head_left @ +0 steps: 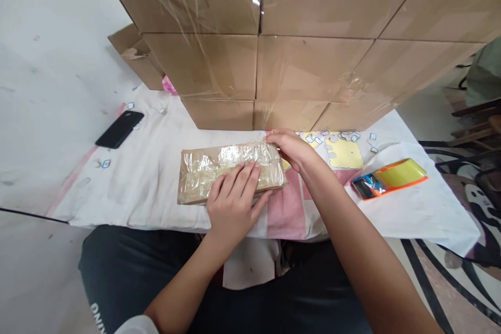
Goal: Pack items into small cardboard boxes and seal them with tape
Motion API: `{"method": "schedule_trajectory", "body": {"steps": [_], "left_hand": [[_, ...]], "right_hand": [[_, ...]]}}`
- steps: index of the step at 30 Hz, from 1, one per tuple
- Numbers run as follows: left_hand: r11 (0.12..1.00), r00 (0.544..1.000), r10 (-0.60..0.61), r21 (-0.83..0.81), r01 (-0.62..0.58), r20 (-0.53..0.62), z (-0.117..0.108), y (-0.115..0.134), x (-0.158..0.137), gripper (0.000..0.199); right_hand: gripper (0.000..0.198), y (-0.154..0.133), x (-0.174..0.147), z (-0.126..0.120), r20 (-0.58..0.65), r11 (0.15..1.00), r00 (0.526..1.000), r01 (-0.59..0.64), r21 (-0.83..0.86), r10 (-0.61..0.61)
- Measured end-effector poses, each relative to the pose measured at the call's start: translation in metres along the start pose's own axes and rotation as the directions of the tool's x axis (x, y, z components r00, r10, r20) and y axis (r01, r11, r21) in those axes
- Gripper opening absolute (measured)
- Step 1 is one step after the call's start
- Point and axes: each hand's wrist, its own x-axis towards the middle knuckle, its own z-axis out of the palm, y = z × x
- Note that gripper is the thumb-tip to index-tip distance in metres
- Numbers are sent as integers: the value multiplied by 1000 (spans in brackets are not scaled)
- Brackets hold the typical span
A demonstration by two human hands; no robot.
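Observation:
A small brown cardboard box (199,170), wrapped over its top with shiny clear tape, lies on the cloth-covered table close to its front edge. My left hand (235,195) rests on the box, fingers stretched flat across its top and the thumb along the near side. At the far right corner, my right hand (288,147) curls around the box's end; its fingertips are partly hidden.
Behind stands a tall stack of taped cardboard boxes (297,68). A black phone (119,129) lies at left, near an open carton (136,57). To the right is an orange-edged packet (391,177). Small paper bits (319,140) are scattered on the patterned cloth (133,182).

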Motion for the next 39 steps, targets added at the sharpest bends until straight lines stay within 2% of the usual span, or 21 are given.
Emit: {"method": "schedule_trajectory", "body": {"steps": [4, 9, 12, 15, 18, 20, 22, 25, 27, 31, 33, 35, 37, 39], "left_hand": [[1000, 1000, 4, -1, -4, -6, 0, -1, -1, 48], [1000, 1000, 5, -4, -5, -12, 0, -1, -1, 47], [1000, 1000, 13, -17, -13, 1, 0, 0, -2, 47], [1000, 1000, 10, -21, -10, 18, 0, 0, -3, 47], [999, 998, 7, -39, -4, 67, -6, -2, -1, 48], [999, 990, 17, -49, -10, 141, -11, -3, 8, 55], [998, 965, 45, -55, -32, 259, -16, -3, 23, 69], [991, 880, 121, -101, -83, 460, -16, -1, 51, 94], [984, 830, 161, -150, -95, 534, -13, 1, 65, 103], [971, 817, 202, -219, -95, 540, -7, 0, 74, 102], [970, 812, 203, -224, -92, 547, -6, -3, 73, 100], [971, 796, 213, -215, -107, 566, -6, -6, 74, 99], [969, 761, 238, -201, -144, 604, -7, -8, 76, 101], [967, 705, 253, -179, -179, 663, -8, -8, 78, 105]], "right_hand": [[23, 7, 9, -1, 10, 998, 1000, 11, 57, -11], [20, 15, 15, -3, 56, 984, 998, -21, 174, 11], [16, 17, 14, -2, 139, 974, 986, -114, 194, 87], [13, 17, 14, 2, 159, 958, 975, -190, 215, 157], [14, 19, 15, 6, 121, 950, 987, -136, 282, 106], [14, 21, 16, 8, 70, 946, 996, -67, 317, 47], [14, 24, 16, 11, -7, 941, 1000, 12, 338, -10], [14, 31, 12, 14, -120, 918, 990, 120, 379, -80], [16, 36, 6, 14, -163, 896, 980, 170, 410, -112], [29, 51, -7, 10, -129, 878, 982, 183, 442, -139], [38, 58, -13, 5, -108, 896, 980, 197, 398, -168], [39, 63, -16, -1, -143, 918, 962, 266, 295, -233], [33, 67, -20, -9, -185, 926, 930, 347, 151, -318], [25, 70, -24, -16, -202, 917, 902, 396, 38, -381]]}}
